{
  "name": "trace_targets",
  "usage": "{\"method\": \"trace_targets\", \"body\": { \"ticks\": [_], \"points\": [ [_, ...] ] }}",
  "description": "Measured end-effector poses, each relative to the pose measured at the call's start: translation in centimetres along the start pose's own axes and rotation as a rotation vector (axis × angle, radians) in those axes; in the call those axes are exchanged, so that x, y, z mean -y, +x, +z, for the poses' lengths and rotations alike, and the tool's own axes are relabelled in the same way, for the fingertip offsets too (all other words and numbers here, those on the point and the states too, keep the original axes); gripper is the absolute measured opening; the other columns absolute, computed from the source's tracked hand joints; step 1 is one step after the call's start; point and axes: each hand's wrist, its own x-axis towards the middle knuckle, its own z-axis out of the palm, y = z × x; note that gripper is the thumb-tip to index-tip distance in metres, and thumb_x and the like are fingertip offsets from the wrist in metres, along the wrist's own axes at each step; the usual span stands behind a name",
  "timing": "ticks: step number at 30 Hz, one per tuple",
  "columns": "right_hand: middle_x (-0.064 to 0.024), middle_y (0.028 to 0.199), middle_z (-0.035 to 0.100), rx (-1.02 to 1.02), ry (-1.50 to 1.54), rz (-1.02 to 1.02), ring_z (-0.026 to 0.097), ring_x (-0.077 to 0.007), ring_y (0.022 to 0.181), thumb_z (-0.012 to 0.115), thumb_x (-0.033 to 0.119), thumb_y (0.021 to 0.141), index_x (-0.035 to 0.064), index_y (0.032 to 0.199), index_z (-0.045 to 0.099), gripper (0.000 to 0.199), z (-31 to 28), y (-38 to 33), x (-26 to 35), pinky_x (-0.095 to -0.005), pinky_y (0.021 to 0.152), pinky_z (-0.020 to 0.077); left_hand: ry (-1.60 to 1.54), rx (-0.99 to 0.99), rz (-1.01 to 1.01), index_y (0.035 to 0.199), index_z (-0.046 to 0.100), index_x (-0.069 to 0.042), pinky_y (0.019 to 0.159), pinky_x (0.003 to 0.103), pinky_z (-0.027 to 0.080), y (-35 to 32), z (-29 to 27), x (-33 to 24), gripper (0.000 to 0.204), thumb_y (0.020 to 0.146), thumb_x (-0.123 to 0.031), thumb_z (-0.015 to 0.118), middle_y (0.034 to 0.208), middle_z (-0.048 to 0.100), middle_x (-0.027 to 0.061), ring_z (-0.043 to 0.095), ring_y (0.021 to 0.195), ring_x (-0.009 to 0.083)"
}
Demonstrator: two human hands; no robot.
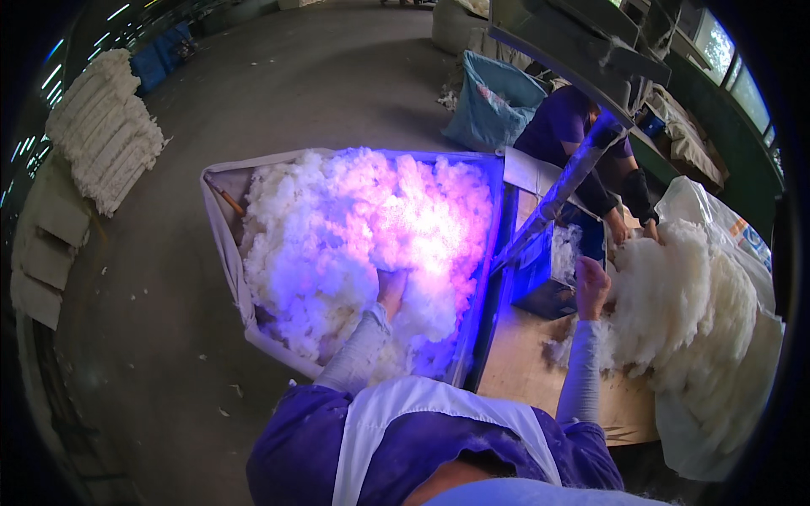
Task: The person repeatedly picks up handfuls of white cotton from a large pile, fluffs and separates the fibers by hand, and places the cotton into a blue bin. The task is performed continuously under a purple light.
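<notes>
My left hand (391, 287) is pushed down into a heap of loose white fibre (354, 236) that fills a big cloth-lined bin (221, 228); its fingers are buried, and a violet lamp lights the heap. My right hand (591, 285) is raised over the wooden table (527, 363), fingers closed on a small tuft at the edge of a second white fibre pile (683, 312). Both my forearms wear grey sleeves.
Another person in dark purple (574, 126) works across the table with hands in the fibre. A metal lamp arm (565, 190) slants between bin and table. A blue crate (540, 270), a blue sack (494, 105) and stacked white bundles (105, 126) stand around.
</notes>
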Motion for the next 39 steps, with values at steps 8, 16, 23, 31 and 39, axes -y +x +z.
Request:
{"method": "trace_targets", "body": {
  "ticks": [8,16,23,31,39],
  "points": [
    [-0.0137,0.073,0.064,0.196,-0.117,0.045,0.064,-0.0183,0.068,0.061,0.013,0.078,0.0023,0.089,0.065,0.016,3.9,-3.6,2.0,-0.0281,0.064,0.0475,0.193,0.036,0.043,0.109,0.053,-0.002,0.065,0.031,0.047,3.0,-1.4,3.5,0.038,0.074,-0.012,0.063,0.098,0.055,0.0072,0.053,0.085,0.0157],
    [-0.0018,0.073,0.063,0.355,0.177,0.171,0.056,-0.0058,0.066,0.062,0.007,0.079,-0.0013,0.092,0.064,0.015,8.2,-6.4,4.5,-0.0212,0.061,0.0451,-0.165,0.212,-0.253,0.102,0.054,-0.010,0.058,0.031,0.048,0.9,-1.1,2.4,0.024,0.080,-0.017,0.060,0.086,0.058,0.0026,0.057,0.072,0.0158],
    [-0.0090,0.105,0.058,0.440,0.436,0.293,0.052,-0.0149,0.099,0.071,0.017,0.074,0.0026,0.113,0.055,0.045,13.3,-6.5,7.1,-0.0276,0.081,0.0436,-0.040,0.501,-0.303,0.100,0.056,-0.007,0.063,0.029,0.049,0.6,-0.7,1.8,0.023,0.078,-0.008,0.061,0.085,0.058,0.0028,0.059,0.076,0.0149],
    [-0.0018,0.088,0.062,0.449,0.750,0.559,0.059,-0.0120,0.083,0.068,0.013,0.076,0.0037,0.099,0.062,0.026,17.8,-6.4,4.9,-0.0253,0.073,0.0477,-0.055,0.572,-0.058,0.116,0.048,-0.004,0.073,0.028,0.050,-2.1,1.6,1.3,0.038,0.083,-0.016,0.061,0.100,0.055,0.0065,0.057,0.088,0.0164],
    [0.0018,0.071,0.059,0.161,0.871,0.799,0.052,-0.0060,0.059,0.064,0.011,0.078,0.0053,0.084,0.066,0.009,16.9,-7.3,2.2,-0.0209,0.049,0.0384,-0.240,0.323,-0.286,0.096,0.052,-0.004,0.052,0.028,0.047,-0.3,1.0,2.3,0.029,0.081,-0.025,0.066,0.082,0.055,0.0052,0.057,0.071,0.0131]
  ]
}}
